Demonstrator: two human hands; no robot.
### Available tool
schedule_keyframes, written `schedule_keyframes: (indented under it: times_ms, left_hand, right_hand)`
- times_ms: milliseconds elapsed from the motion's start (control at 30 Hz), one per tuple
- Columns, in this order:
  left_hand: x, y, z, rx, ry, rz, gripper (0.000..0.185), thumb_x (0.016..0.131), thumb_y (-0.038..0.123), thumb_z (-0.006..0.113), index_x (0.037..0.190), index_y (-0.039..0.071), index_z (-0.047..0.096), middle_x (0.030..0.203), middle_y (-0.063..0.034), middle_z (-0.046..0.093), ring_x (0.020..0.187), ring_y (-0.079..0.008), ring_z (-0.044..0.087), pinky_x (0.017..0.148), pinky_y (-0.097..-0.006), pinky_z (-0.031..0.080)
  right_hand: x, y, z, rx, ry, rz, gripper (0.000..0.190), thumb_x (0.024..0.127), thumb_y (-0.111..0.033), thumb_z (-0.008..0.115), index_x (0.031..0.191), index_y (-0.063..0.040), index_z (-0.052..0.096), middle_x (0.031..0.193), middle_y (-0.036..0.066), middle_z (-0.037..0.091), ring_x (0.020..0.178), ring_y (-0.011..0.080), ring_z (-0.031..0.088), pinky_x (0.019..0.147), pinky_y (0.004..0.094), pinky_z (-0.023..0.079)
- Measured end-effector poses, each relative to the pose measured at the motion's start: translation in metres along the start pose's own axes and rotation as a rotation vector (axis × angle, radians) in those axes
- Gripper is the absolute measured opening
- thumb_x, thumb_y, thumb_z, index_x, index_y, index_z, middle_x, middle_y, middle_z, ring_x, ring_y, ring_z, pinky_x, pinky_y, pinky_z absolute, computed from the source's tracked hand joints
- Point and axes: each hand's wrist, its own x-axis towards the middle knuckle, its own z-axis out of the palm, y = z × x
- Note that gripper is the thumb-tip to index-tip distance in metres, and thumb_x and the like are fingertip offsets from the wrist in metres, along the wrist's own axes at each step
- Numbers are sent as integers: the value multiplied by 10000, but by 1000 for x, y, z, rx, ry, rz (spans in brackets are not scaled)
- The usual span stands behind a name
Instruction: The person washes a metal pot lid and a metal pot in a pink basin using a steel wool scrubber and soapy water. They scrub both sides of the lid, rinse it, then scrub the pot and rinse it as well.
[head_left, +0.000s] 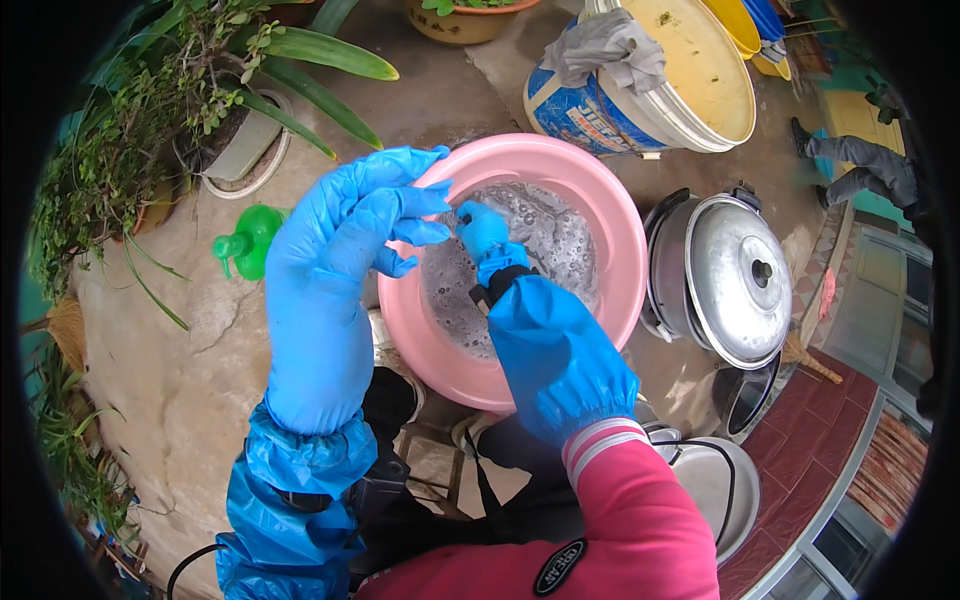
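Observation:
A pink plastic basin (619, 247) stands before me, holding grey soapy water (559, 240) with foam and bubbles. Raised at the basin's left rim, my left hand (367, 206) wears a blue rubber glove; its bent fingers are spread and nothing shows between them. My right hand (484, 229), gloved in blue too, is down inside the basin at the water, its fingers curled. Whether it grips something is hidden, as is whatever lies under the suds. Blue plastic sleeve covers reach over both forearms.
Right of the basin stands a large aluminium pot with its lid (739, 277). A paint bucket (600, 112) with a grey cloth (607, 49) is beyond. A green plastic bottle (255, 244) and potted plants (247, 142) are left. Another person's legs (862, 169) show far right.

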Motion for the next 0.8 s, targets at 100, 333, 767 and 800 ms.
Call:
schedule_keyframes:
  times_ms: [100, 333, 767, 800]
  left_hand:
    - [-1, -1, -5, -61, 44, 32, 406, 904, 284, 488, 1187, -2, 535, 1113, -134, 621, 885, -155, 613, 723, -231, 417]
    - [-1, 4, -6, -67, 52, 33, 397, 902, 268, 490, 1197, 6, 535, 1103, -125, 624, 887, -155, 612, 726, -242, 414]
    - [-3, 0, -9, -92, 47, 67, 388, 904, 263, 492, 1198, 14, 542, 1091, -125, 627, 875, -159, 616, 735, -248, 421]
    - [-3, 0, -10, -98, 44, 76, 390, 904, 267, 492, 1199, 16, 542, 1091, -125, 627, 875, -158, 616, 737, -248, 421]
  right_hand:
    - [-21, 22, 0, -548, -240, -242, 233, 760, -111, 582, 987, -81, 623, 1024, 165, 621, 927, 369, 597, 794, 442, 488]
    - [6, 57, -45, 233, 324, 230, 179, 792, -57, 585, 969, -38, 605, 953, 176, 642, 849, 321, 631, 704, 429, 499]
    - [-8, -41, 53, 961, 291, 280, 227, 716, -48, 704, 891, -16, 561, 799, 108, 617, 679, 197, 596, 587, 315, 498]
    - [-16, -33, 58, 685, 183, 248, 225, 700, -56, 712, 876, -27, 574, 788, 107, 620, 676, 199, 600, 593, 317, 501]
